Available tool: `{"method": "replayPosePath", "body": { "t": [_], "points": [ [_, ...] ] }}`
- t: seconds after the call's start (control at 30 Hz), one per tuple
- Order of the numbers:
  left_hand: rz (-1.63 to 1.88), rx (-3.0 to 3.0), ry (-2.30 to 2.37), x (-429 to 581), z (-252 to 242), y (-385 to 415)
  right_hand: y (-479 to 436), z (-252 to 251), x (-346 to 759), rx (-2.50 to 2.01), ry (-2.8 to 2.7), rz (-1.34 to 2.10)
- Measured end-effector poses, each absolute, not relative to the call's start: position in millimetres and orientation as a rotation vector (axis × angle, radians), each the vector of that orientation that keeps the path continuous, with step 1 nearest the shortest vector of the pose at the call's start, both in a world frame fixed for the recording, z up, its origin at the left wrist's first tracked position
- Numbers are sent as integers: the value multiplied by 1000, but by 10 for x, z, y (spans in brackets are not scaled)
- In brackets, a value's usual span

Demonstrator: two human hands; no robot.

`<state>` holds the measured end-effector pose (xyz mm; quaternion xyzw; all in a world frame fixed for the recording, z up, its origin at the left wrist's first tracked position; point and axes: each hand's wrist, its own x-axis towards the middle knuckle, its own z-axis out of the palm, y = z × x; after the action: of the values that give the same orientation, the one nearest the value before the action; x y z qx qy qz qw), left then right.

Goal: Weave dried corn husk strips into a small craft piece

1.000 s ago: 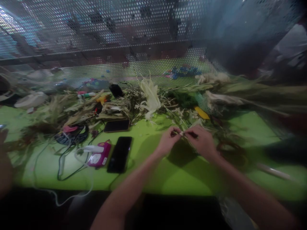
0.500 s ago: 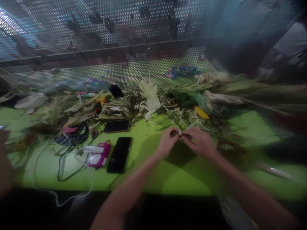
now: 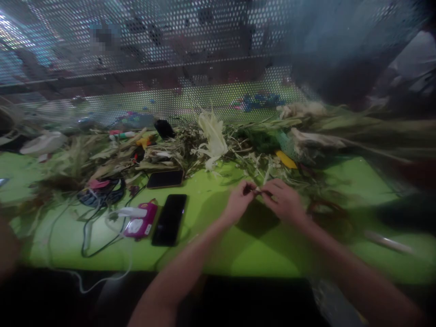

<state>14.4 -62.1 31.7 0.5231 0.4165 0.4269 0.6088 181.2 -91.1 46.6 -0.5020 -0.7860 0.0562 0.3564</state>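
Note:
My left hand (image 3: 239, 200) and my right hand (image 3: 282, 199) meet fingertip to fingertip above the green table (image 3: 252, 263). Both are closed in a pinch on a small pale piece (image 3: 258, 189), too small and blurred to name, perhaps a bit of dried husk. A thin pale strip (image 3: 266, 173) rises just behind the fingers. Beyond my hands, several dried husks and stems lie in a long heap, with a pale corn husk bundle (image 3: 213, 138) standing up in the middle.
Left of my arms lie a black phone (image 3: 169, 220), a second phone (image 3: 165, 179) and a magenta power strip (image 3: 141, 220) with cables. A yellow object (image 3: 286, 160) sits by the heap. Behind stands a perforated metal screen (image 3: 163, 59). Part of another person (image 3: 7, 245) shows at the left edge.
My hands stay in nearly the same place, fingers shifting slightly on the small piece. At the left edge, the other person's arm has drawn back lower.

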Motion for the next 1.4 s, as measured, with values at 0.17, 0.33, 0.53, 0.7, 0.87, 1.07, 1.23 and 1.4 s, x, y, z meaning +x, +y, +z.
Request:
{"method": "replayPosePath", "body": {
  "t": [0.17,0.33,0.53,0.7,0.87,1.07,1.23,1.4],
  "points": [
    [1006,1209,877,144,311,-620,-903,491,1817,-1289,-1966,284],
    [966,1284,889,118,286,-618,-896,521,1828,-1305,-1925,335],
    [907,1274,881,79,292,-600,-882,491,1835,-1350,-1858,399],
    [905,1098,847,101,318,-597,-890,471,1827,-1317,-1836,351],
    [906,996,850,122,345,-626,-920,505,1807,-1252,-1939,224],
    [905,1155,872,107,351,-625,-940,475,1806,-1296,-1960,152],
    [925,1285,884,133,306,-609,-945,492,1817,-1280,-1951,104],
    [973,1281,913,142,279,-617,-951,528,1790,-1152,-1957,80]
  ]
}}
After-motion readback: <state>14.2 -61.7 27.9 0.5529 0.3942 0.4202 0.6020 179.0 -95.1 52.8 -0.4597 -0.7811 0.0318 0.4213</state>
